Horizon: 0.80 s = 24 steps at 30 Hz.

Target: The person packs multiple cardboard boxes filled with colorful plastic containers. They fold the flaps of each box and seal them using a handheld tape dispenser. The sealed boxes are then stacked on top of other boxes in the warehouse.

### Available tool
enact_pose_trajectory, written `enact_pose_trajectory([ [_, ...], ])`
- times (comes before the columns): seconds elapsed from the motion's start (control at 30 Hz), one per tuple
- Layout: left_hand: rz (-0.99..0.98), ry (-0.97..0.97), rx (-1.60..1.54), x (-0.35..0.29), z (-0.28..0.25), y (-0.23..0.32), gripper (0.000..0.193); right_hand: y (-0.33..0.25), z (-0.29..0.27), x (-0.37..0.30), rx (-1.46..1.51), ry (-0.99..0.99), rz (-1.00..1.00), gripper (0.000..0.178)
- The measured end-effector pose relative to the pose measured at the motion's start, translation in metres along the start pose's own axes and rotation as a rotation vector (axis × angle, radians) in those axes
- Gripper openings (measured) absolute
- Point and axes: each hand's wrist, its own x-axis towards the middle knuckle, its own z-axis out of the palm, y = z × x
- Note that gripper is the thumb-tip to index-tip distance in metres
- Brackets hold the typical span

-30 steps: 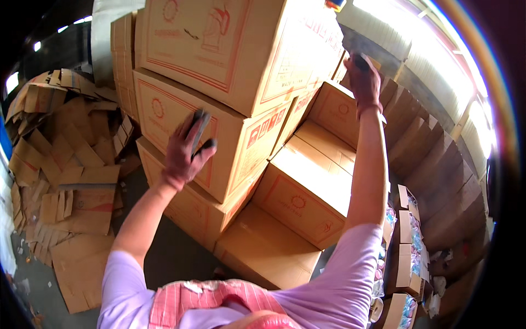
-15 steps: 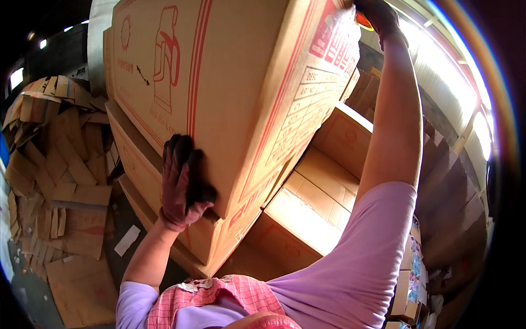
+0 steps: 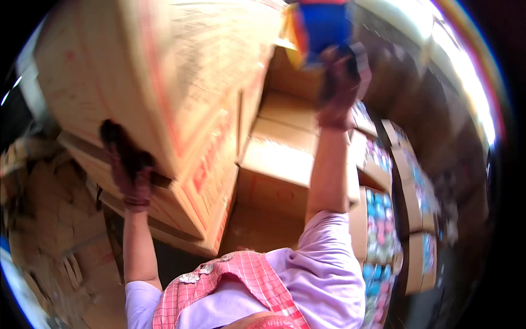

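A large brown carton (image 3: 109, 71) with red print is stacked on another carton (image 3: 200, 181). My left hand (image 3: 130, 170), in a dark glove, lies against the upper carton near its bottom edge, fingers and thumb apart. Raised at the upper right, my gloved right hand (image 3: 341, 82) is closed on a blue object with orange and yellow parts (image 3: 324, 30). Motion blur hides what kind of object it is. It is held close to the far right end of the upper carton.
Beside the stack stand more brown cartons (image 3: 282, 159). Open boxes (image 3: 378, 225) packed with small colourful items line the right. Flattened cardboard (image 3: 60, 236) lies piled on the floor at the left.
My right hand has come down and nearer with the blue object, which now shows more fully. The view has swung right, bringing more open boxes into sight. My left hand stays at the carton.
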Motion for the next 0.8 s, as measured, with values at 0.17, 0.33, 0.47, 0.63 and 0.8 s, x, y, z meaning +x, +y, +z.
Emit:
enact_pose_trajectory([
  [0.17,-0.02,-0.127,-0.274,-0.026,0.045,0.084,0.048,-0.065,-0.093,-0.221,-0.164,0.245,0.561,0.019],
  [0.33,-0.656,-0.941,-1.006,-0.2,0.061,0.175,0.054,-0.18,-0.114,-0.374,-0.3,0.591,0.846,0.028],
  [0.47,-1.337,-1.182,-1.444,-0.295,0.04,0.267,0.05,-0.277,-0.117,-0.483,-0.447,0.804,0.97,0.028],
  [0.63,-1.733,-1.196,-1.382,-0.367,0.018,0.368,0.038,-0.37,-0.123,-0.533,-0.7,0.797,0.961,0.03],
  [0.8,-1.967,-1.207,-1.383,-0.419,-0.018,0.463,0.033,-0.481,-0.157,-0.542,-1.41,0.318,0.853,0.028],
])
